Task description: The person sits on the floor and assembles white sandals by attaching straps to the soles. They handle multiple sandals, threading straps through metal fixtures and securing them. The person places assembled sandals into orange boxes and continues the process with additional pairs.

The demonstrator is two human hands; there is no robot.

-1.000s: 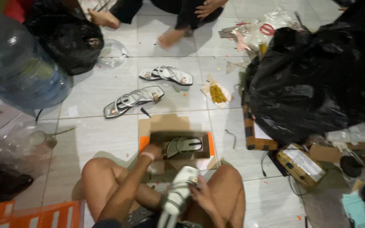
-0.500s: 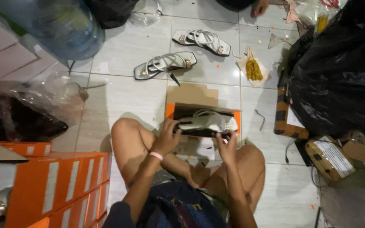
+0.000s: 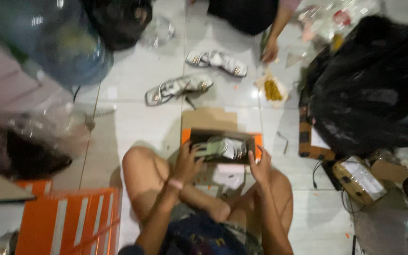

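Head view, posture: person is seated on the tiled floor (image 3: 133, 118) with knees apart; frame is blurred.
Box: orange shoe box (image 3: 223, 141) is set open on the floor between the knees, its cardboard lid (image 3: 208, 118) folded back.
Sandal: silver strappy sandal (image 3: 223, 147) is seen lying inside the box, toward its middle.
Left hand (image 3: 187, 163): fingers are curled on the near-left edge of the box, touching the sandal's end; whether it is clamped cannot be told.
Right hand (image 3: 259, 166): fingers are spread against the box's right corner, nothing clasped.
Handling: sandal is judged light, its straps soft, its sole stiff; the sole edge is judged the best hold.
Surroundings: two loose sandals (image 3: 199, 75) lie beyond the box; a black bag (image 3: 374, 99) stands right; another person's hand (image 3: 270, 49) is noted at the far side.
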